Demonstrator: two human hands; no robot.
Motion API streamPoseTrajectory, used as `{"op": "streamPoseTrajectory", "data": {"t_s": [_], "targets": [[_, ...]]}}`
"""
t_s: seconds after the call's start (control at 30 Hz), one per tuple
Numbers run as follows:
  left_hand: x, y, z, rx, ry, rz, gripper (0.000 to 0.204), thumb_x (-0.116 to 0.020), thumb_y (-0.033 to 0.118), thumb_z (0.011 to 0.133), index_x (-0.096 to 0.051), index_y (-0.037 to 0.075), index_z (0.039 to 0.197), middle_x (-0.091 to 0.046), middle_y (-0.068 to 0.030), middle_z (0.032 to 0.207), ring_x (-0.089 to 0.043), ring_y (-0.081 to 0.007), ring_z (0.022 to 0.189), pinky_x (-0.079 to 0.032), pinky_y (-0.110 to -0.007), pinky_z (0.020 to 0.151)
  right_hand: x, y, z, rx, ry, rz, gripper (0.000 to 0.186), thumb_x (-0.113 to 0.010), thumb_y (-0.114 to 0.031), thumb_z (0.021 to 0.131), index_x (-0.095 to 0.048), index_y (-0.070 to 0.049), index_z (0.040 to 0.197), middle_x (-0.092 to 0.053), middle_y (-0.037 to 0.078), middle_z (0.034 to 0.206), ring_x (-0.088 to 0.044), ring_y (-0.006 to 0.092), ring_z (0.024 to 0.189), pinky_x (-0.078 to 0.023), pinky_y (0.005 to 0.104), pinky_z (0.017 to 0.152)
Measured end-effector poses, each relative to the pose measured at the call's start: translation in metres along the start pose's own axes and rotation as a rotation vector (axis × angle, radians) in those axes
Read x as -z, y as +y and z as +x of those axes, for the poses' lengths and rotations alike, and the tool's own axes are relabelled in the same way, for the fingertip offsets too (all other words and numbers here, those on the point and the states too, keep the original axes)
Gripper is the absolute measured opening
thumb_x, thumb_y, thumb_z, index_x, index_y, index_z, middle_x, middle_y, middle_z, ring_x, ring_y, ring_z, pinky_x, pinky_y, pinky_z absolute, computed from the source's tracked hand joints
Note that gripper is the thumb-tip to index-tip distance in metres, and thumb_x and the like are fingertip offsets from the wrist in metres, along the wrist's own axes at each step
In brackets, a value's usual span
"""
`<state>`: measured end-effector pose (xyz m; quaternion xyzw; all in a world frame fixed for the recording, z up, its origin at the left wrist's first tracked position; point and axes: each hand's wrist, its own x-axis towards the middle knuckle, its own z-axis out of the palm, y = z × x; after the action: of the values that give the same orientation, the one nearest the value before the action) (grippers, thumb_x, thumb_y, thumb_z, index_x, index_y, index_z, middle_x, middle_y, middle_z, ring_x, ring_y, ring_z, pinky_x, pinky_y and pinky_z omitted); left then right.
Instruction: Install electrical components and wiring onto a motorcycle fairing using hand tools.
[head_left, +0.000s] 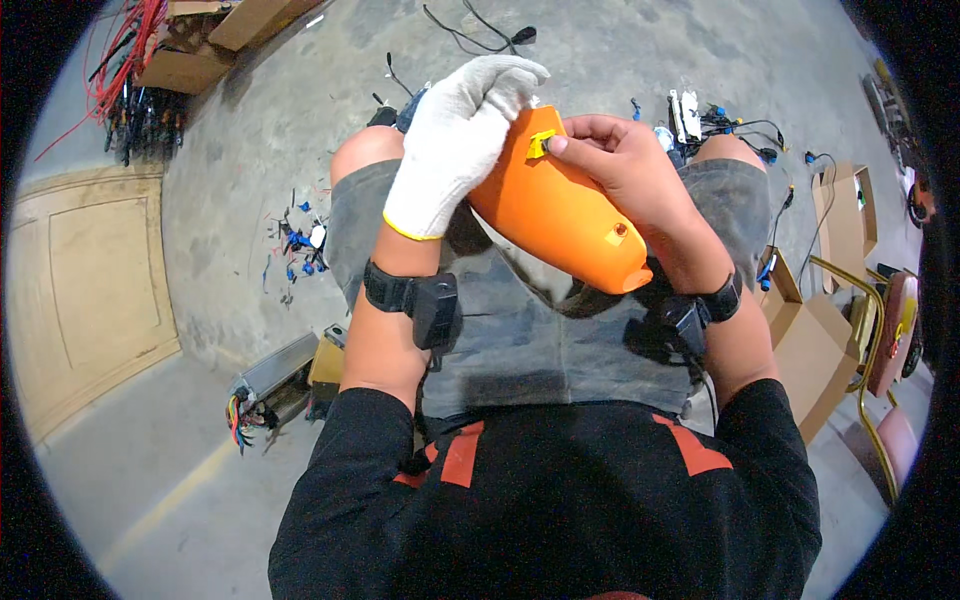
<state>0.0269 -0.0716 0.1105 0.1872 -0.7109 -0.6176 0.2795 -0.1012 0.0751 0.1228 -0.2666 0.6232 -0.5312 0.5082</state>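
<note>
An orange plastic cover (565,225), long and curved, is held slantwise above my lap. My left hand (455,135), in a white knitted glove, is closed around its upper left side; part of the grip is hidden behind the cover. My bare right hand (625,165) closes on the upper right edge. Its thumb presses beside a small yellow piece (538,147) on the cover's face, where a little dark part shows at the thumb tip. Near the cover's lower end is a small round hole.
Cut wire ends and blue connectors (303,240) litter the concrete floor on the left. A metal-cased unit with coloured wires (275,375) lies nearer. Open cardboard boxes (815,345) and a metal-framed chair (875,370) stand at right. Red cables (125,50) hang far left.
</note>
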Motion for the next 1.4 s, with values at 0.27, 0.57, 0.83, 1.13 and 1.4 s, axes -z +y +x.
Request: {"op": "streamPoseTrajectory", "data": {"t_s": [0.27,0.57,0.83,1.13,1.4], "targets": [[0.003,0.004,-0.005,-0.093,-0.146,0.361,0.04,-0.08,0.03,0.074,-0.069,0.004,0.103,-0.06,-0.0111,0.09,-0.062,-0.0266,0.088,-0.05,-0.033,0.08,0.012,0.006,0.0,0.088,0.053,0.119,0.032,-0.072,-0.021,0.089,-0.068,0.005,0.108,-0.07,0.005,0.093,-0.064,0.01,0.081,-0.052,0.0248,0.073],[0.003,0.014,-0.006,0.193,-0.178,0.216,0.029,-0.077,0.012,0.078,-0.065,0.0,0.103,-0.065,-0.0022,0.088,-0.06,-0.0129,0.087,-0.048,-0.028,0.082,0.015,0.002,-0.001,-0.073,-0.062,0.242,0.036,-0.069,-0.025,0.092,-0.066,0.005,0.113,-0.07,0.006,0.096,-0.066,0.0125,0.084,-0.053,0.0268,0.079],[0.008,0.009,-0.005,0.172,-0.212,0.214,0.034,-0.08,0.018,0.076,-0.065,0.002,0.102,-0.065,-0.0001,0.088,-0.06,-0.0095,0.082,-0.049,-0.024,0.075,0.019,0.01,0.004,-0.09,-0.152,0.405,0.035,-0.066,-0.026,0.094,-0.063,0.003,0.115,-0.069,0.007,0.1,-0.067,0.0147,0.087,-0.054,0.0284,0.081],[0.008,0.001,-0.005,0.108,-0.138,0.209,0.033,-0.08,0.014,0.074,-0.065,0.003,0.101,-0.064,-0.0044,0.095,-0.062,-0.0154,0.09,-0.049,-0.029,0.082,0.018,0.004,-0.001,-0.055,-0.159,0.329,0.033,-0.067,-0.02,0.093,-0.064,0.001,0.119,-0.07,0.006,0.101,-0.066,0.0125,0.086,-0.053,0.0263,0.079],[0.004,0.006,-0.006,0.124,-0.154,0.176,0.035,-0.078,0.008,0.074,-0.063,0.004,0.105,-0.063,-0.0017,0.097,-0.058,-0.0136,0.093,-0.045,-0.028,0.089,0.012,0.004,-0.002,-0.095,-0.072,0.431,0.033,-0.066,-0.017,0.093,-0.063,0.002,0.12,-0.07,0.008,0.1,-0.068,0.014,0.081,-0.056,0.0262,0.072]]}}
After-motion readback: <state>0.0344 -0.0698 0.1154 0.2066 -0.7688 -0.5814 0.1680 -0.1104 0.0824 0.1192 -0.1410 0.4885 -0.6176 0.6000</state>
